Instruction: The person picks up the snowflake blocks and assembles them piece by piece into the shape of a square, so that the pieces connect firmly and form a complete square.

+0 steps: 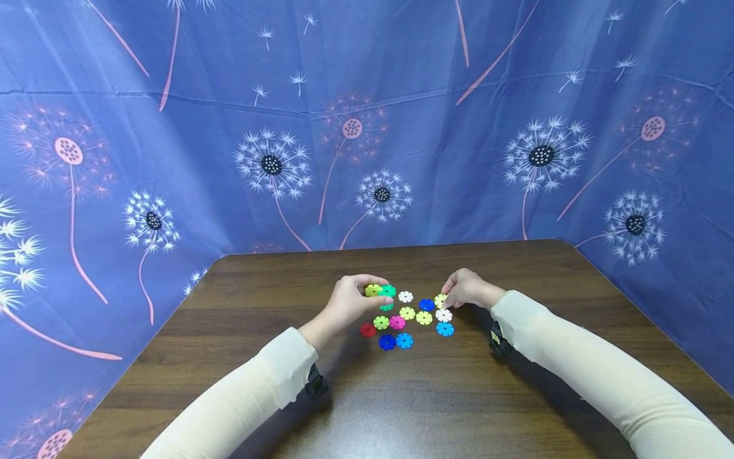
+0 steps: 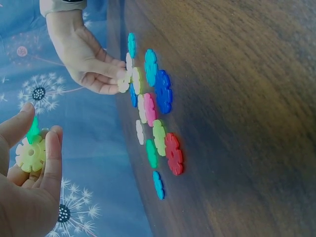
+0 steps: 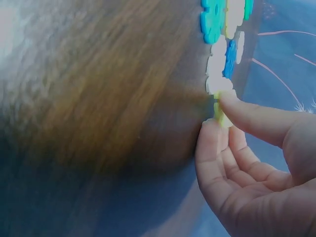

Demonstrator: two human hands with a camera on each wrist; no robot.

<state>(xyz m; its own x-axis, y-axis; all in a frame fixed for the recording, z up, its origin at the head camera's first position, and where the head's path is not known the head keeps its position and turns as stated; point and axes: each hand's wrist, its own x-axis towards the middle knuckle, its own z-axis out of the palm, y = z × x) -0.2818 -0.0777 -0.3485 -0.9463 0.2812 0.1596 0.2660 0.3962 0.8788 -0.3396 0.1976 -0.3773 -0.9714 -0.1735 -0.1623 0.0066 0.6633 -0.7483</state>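
Note:
My left hand [image 1: 348, 298] holds a yellow notched flower disc [image 2: 30, 154] and a green flower disc [image 2: 33, 131] between thumb and fingers, above the table. The two overlap, with the green one edge-on in the left wrist view. Over at the right end of the loose discs, my right hand [image 1: 468, 288] pinches a pale yellow flower disc [image 3: 222, 116] between thumb and forefinger. A white disc [image 1: 444, 315] lies just below that hand, and a dark blue disc [image 1: 426, 305] lies to its left.
Several more flower discs lie flat on the brown wooden table [image 1: 401, 408], among them a red disc [image 1: 367, 330], a pink disc [image 1: 397, 322] and a light blue disc [image 1: 445, 329]. A blue dandelion-print cloth [image 1: 447, 159] hangs behind the table's far edge.

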